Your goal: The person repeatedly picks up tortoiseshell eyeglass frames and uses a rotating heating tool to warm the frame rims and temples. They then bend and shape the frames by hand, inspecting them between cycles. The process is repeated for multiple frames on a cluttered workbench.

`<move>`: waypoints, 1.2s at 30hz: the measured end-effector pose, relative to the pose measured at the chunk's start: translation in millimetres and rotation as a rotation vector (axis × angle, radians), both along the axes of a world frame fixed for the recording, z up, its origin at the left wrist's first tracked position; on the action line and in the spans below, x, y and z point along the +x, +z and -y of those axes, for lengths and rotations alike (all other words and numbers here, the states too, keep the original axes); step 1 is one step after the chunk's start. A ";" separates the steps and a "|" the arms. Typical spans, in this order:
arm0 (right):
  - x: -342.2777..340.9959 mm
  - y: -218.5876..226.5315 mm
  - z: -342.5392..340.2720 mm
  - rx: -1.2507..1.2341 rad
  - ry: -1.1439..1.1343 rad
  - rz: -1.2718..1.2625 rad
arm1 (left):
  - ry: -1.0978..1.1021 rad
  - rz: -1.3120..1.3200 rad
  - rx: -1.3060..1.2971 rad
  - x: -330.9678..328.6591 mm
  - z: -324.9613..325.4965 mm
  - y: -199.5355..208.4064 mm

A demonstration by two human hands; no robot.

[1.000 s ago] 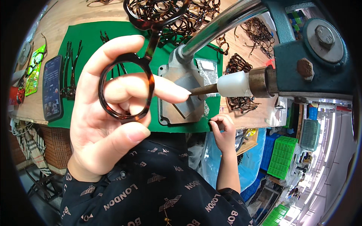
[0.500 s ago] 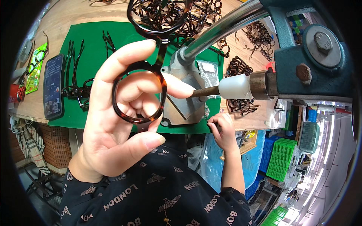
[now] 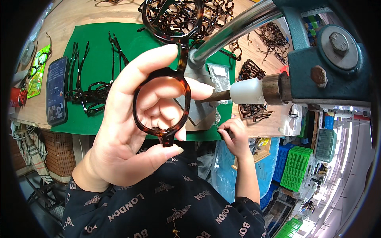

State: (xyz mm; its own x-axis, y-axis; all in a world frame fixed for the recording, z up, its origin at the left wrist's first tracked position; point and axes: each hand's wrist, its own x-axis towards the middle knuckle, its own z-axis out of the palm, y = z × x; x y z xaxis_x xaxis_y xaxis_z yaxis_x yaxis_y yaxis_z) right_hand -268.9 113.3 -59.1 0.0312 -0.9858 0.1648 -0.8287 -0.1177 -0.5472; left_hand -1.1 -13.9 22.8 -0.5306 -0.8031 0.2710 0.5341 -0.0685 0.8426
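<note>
A tortoiseshell eyeglass frame (image 3: 187,104) with round empty rims stands on end in my left hand (image 3: 123,105). The fingers curl behind its lower rim, and the thumb lies by the end piece at the bottom. Just right of the fingertips is the metal rod (image 3: 220,96) of a bench press, with a white plastic sleeve (image 3: 247,91) around it. My right hand (image 3: 236,137) is closed in a pinch at the table's near edge; what it holds, if anything, is hidden. Behind the frame, the press's metal base (image 3: 202,119) is partly covered.
A green mat (image 3: 95,43) bears several dark glasses parts (image 3: 93,95). A phone (image 3: 57,91) lies at its left edge. Tortoiseshell frames are heaped at the back (image 3: 216,20) and right (image 3: 251,71). The press's steel column (image 3: 230,31) slants over the table beside its blue-green head (image 3: 329,75).
My left hand has moved the eyeglass frame right and slightly down at its upper rim, and the lower end piece shows more clearly above the thumb. My right hand has hardly moved.
</note>
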 end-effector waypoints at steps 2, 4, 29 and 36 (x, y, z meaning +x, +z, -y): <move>2.6 1.4 0.2 0.006 0.002 -0.048 | -0.031 0.025 -0.002 0.5 0.9 1.4; 9.4 4.0 0.9 0.007 -0.010 -0.108 | -0.059 0.036 -0.039 0.6 1.6 1.1; 90.9 95.0 40.8 -0.288 0.237 0.303 | -0.275 0.164 -0.272 -14.5 -10.0 -20.1; 87.3 92.9 43.4 -0.293 0.243 0.320 | -0.304 0.168 -0.211 -15.3 -10.7 -19.5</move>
State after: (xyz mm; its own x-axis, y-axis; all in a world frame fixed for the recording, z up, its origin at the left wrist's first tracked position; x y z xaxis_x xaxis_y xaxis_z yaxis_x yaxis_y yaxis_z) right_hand -181.6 69.9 33.8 0.1571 -0.8669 0.4731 -0.5536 -0.4740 -0.6847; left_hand -16.5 -3.1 3.3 -0.7864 -0.5388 0.3021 0.3696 -0.0185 0.9290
